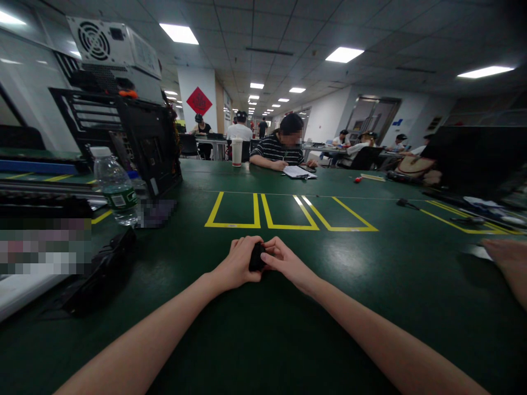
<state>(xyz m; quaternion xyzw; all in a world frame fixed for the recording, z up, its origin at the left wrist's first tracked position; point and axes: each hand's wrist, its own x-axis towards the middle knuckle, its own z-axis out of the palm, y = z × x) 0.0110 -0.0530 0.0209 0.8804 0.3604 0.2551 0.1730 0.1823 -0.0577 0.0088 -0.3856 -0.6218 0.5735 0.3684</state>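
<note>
Between my two hands, just above or on the green table [263,340], is a small black object [256,258]; its kind cannot be made out. My left hand [236,263] wraps round it from the left, fingers over the top and thumb below. From the right, my right hand [284,263] pinches its edge with thumb and fingers. Part of the object is hidden by the fingers. Just beyond my hands, yellow tape outlines [292,227] mark the table top.
At left stand a water bottle [117,189], a black computer case [150,142] with a power supply [115,46] on top, and a black strap-like item [102,269]. Across the table a person [280,148] leans over papers [298,171] near a cup [237,152]. Another person's hand [508,260] is at right.
</note>
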